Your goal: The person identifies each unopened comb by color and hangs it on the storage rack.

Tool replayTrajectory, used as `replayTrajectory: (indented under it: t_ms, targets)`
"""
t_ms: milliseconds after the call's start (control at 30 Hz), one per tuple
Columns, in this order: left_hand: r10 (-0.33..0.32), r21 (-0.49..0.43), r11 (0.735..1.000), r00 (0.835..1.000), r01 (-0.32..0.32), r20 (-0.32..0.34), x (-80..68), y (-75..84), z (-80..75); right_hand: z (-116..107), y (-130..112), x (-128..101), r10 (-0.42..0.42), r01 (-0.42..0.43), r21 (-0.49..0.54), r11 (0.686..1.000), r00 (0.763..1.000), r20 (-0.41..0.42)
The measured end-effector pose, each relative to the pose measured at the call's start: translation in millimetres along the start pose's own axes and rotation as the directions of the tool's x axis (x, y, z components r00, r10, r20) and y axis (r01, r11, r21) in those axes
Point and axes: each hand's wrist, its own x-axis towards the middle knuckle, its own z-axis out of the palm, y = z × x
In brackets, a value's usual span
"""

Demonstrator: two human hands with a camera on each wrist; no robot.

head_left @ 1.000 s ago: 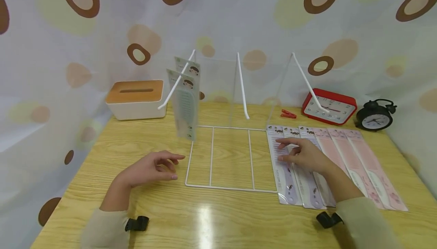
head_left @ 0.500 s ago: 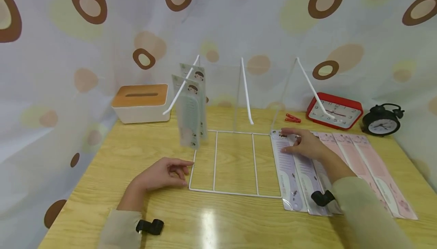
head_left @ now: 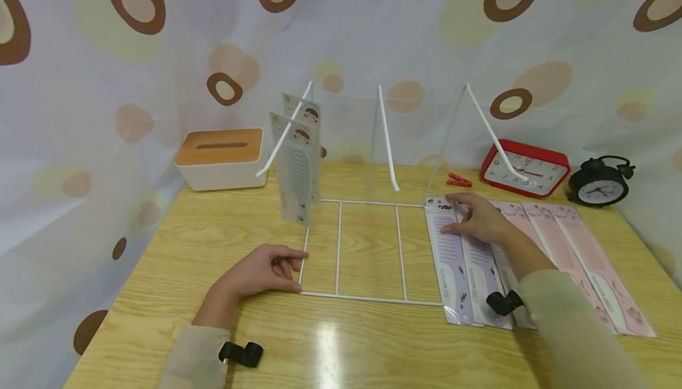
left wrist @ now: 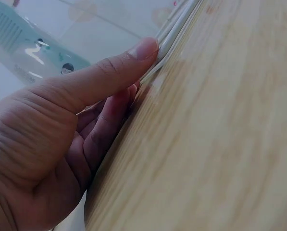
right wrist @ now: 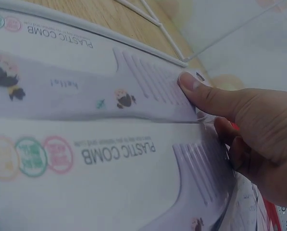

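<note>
Along the right side of the white wire rack (head_left: 371, 298), the leftmost purple comb pack (head_left: 451, 264), its long axis near to far, is pinched toward its far end by the right hand (head_left: 482, 220). The rack's near left corner is touched by the left hand (head_left: 261, 272); whether it is gripped cannot be told. Only in the right wrist view can the "PLASTIC COMB" lettering (right wrist: 59, 37) be read.

Left hand (head_left: 264, 270) and right hand (head_left: 482, 220) well apart, lower fingers curled, right arm (head_left: 527, 253) farther forward
</note>
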Motion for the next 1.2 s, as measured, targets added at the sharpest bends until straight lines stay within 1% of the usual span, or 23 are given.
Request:
replayTrajectory:
  t_ms: [100, 233, 300, 400, 467, 533, 633, 700, 767, 800, 833, 867, 933, 1000, 1033, 1067, 1100, 1200]
  targets:
    - [-0.01, 0.002, 1.0, 1.0, 0.01, -0.008, 1.4, 1.7, -0.3, 0, 0, -1, 0.014, -0.013, 0.02, 1.0, 1.0, -0.022]
    - [-0.016, -0.002, 1.0, 1.0, 0.016, -0.006, 2.0, 2.3, -0.8, 2, 0, 0, 0.022, -0.017, 0.08, 0.997, 0.998, -0.064]
    - [-0.017, -0.002, 1.0, 1.0, 0.017, -0.005, 1.9, 2.3, -0.8, 3, 2, 1, 0.027, -0.014, 0.125, 0.992, 0.994, -0.103]
    - [-0.017, 0.001, 1.0, 1.0, 0.017, -0.004, 1.6, 2.3, -0.5, 6, 6, 0, 0.071, -0.034, 0.213, 0.976, 0.983, -0.17]
    - [-0.014, 0.008, 1.0, 1.0, 0.014, -0.002, 1.3, 2.9, -0.1, 7, 8, -2, 0.123, -0.062, 0.295, 0.954, 0.973, -0.196]
    - [-0.012, 0.009, 1.0, 1.0, 0.011, 0.005, 1.3, 3.7, 0.2, 8, 10, -4, 0.18, -0.095, 0.37, 0.924, 0.962, -0.204]
    - [-0.011, 0.016, 1.0, 1.0, 0.011, 0.012, 1.1, 4.6, 0.2, 7, 12, -6, 0.257, -0.143, 0.468, 0.872, 0.948, -0.188]
    - [-0.016, 0.021, 1.0, 1.0, 0.016, 0.012, 0.8, 5.1, -0.2, 5, 11, -8, 0.281, -0.149, 0.53, 0.835, 0.943, -0.178]
    - [-0.02, 0.029, 0.999, 1.0, 0.02, 0.01, 0.6, 5.3, -0.8, 2, 9, -10, 0.3, -0.14, 0.607, 0.783, 0.938, -0.171]
    - [-0.022, 0.033, 0.999, 1.0, 0.021, 0.008, 0.6, 5.5, -1.1, 0, 7, -12, 0.306, -0.126, 0.652, 0.748, 0.937, -0.17]
    - [-0.023, 0.035, 0.999, 1.0, 0.023, 0.008, 0.6, 5.7, -1.3, -2, 6, -15, 0.305, -0.104, 0.704, 0.702, 0.938, -0.166]
    - [-0.024, 0.036, 0.999, 1.0, 0.024, 0.007, 0.9, 5.9, -1.5, -4, 3, -17, 0.305, -0.078, 0.76, 0.645, 0.938, -0.163]
    - [-0.023, 0.038, 0.999, 1.0, 0.023, 0.008, 1.2, 6.1, -1.6, -8, -1, -23, 0.291, -0.014, 0.858, 0.514, 0.943, -0.16]
    - [-0.023, 0.036, 0.999, 1.0, 0.023, 0.01, 1.5, 6.5, -1.7, -12, -7, -29, 0.26, 0.052, 0.92, 0.389, 0.952, -0.163]
    - [-0.023, 0.034, 0.999, 1.0, 0.022, 0.012, 1.6, 6.6, -1.7, -14, -10, -32, 0.24, 0.079, 0.938, 0.337, 0.956, -0.167]
    - [-0.022, 0.033, 0.999, 1.0, 0.022, 0.013, 1.6, 6.6, -1.7, -16, -13, -35, 0.217, 0.107, 0.948, 0.3, 0.96, -0.177]
    - [-0.023, 0.032, 0.999, 1.0, 0.022, 0.014, 1.6, 6.8, -1.9, -18, -16, -39, 0.19, 0.136, 0.951, 0.278, 0.962, -0.193]
    - [-0.026, 0.034, 0.999, 1.0, 0.026, 0.014, 1.5, 6.7, -1.6, -25, -26, -51, 0.121, 0.21, 0.947, 0.243, 0.962, -0.244]
